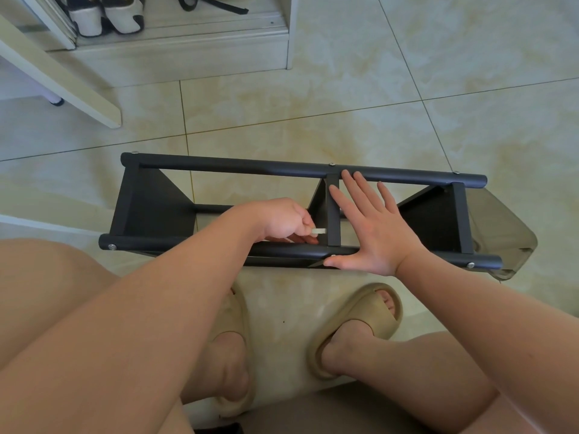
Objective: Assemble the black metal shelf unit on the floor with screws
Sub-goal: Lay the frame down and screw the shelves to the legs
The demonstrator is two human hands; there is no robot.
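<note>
The black metal shelf unit (238, 166) lies on its side on the tiled floor, two long tubes joined by three cross panels. Silver screw heads (112, 246) show at the tube joints. My left hand (283, 221) reaches inside the frame beside the middle panel (333, 211) and is closed on a small silvery tool (319, 231), whose tip touches that panel. My right hand (368, 223) lies flat with fingers spread over the frame just right of the middle panel, its thumb on the near tube.
My feet in beige slippers (357, 327) rest just in front of the frame. A clear plastic bag (504, 233) lies under its right end. A white furniture leg (62, 86) and a low shoe cabinet (175, 42) stand at the back left.
</note>
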